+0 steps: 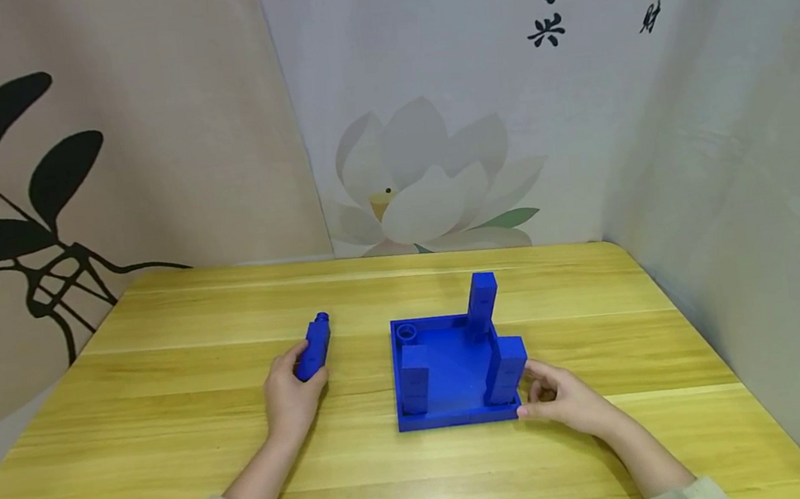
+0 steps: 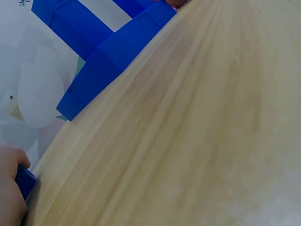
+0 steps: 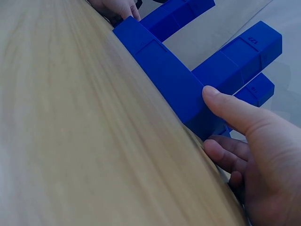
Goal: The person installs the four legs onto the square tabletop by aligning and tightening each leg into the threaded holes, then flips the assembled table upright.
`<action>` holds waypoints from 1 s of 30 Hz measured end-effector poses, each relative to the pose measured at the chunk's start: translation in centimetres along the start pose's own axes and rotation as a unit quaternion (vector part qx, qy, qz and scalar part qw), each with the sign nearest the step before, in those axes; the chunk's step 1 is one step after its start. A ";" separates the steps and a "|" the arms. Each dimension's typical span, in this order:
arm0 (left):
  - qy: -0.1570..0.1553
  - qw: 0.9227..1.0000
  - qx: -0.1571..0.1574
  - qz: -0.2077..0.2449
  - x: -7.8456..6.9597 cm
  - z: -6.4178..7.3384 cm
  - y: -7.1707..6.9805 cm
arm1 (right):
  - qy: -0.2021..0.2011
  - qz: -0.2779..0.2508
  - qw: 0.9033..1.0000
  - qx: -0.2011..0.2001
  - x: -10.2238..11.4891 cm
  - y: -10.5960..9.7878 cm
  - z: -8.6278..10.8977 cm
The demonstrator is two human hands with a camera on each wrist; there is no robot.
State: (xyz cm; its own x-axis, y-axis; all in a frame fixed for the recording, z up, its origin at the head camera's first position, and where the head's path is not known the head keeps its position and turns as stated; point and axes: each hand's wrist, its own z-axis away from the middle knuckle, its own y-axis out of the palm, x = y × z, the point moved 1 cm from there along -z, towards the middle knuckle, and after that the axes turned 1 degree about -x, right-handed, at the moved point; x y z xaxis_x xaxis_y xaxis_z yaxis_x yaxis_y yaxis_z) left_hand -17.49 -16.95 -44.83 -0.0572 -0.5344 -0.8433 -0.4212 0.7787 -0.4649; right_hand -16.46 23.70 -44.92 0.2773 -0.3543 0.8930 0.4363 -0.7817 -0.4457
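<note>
A square blue tray-like base lies on the table, with blue posts standing at three corners: front left, front right and back right. At its back left corner shows a round socket. To the left of the base, my left hand grips a loose blue post that has a round peg at its far end; the left wrist view shows only a bit of it. My right hand holds the base's front right corner, thumb in front and fingers on the right side.
The wooden table runs back to a hanging cloth printed with a lotus and characters. Another cloth hangs along the right side. Dark printed leaves mark the cloth on the left.
</note>
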 end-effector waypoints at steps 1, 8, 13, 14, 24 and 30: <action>0.004 1.000 -0.005 0.000 0.0 0.0 0.0 | 0.000 0.000 1.000 -0.001 0.0 0.0 0.0; 0.014 0.999 -0.036 0.006 0.1 -0.1 0.1 | 0.009 0.005 1.000 -0.001 -0.1 -0.1 0.1; 0.011 0.999 -0.052 0.010 0.3 -0.1 0.0 | 0.008 0.004 1.000 -0.002 -0.2 -0.1 0.1; 0.010 0.998 -0.055 0.011 0.3 -0.1 0.0 | 0.006 0.004 1.000 -0.002 -0.2 -0.1 0.1; 0.011 0.992 -0.104 0.068 0.0 -0.2 -0.5 | -0.002 -0.005 1.000 -0.002 -0.1 0.0 0.0; 0.016 0.990 -0.115 0.077 -0.7 -0.2 -0.8 | 0.001 -0.012 1.000 -0.002 -0.1 -0.1 0.1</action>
State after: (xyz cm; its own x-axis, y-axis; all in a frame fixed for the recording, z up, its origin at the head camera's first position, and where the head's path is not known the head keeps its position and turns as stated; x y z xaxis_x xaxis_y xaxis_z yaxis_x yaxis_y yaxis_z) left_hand -17.31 -17.27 -43.86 -0.1634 -0.4289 -0.8885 -0.6003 0.7579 -0.2555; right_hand -16.42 23.82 -44.97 0.2656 -0.3358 0.9037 0.4394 -0.7922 -0.4235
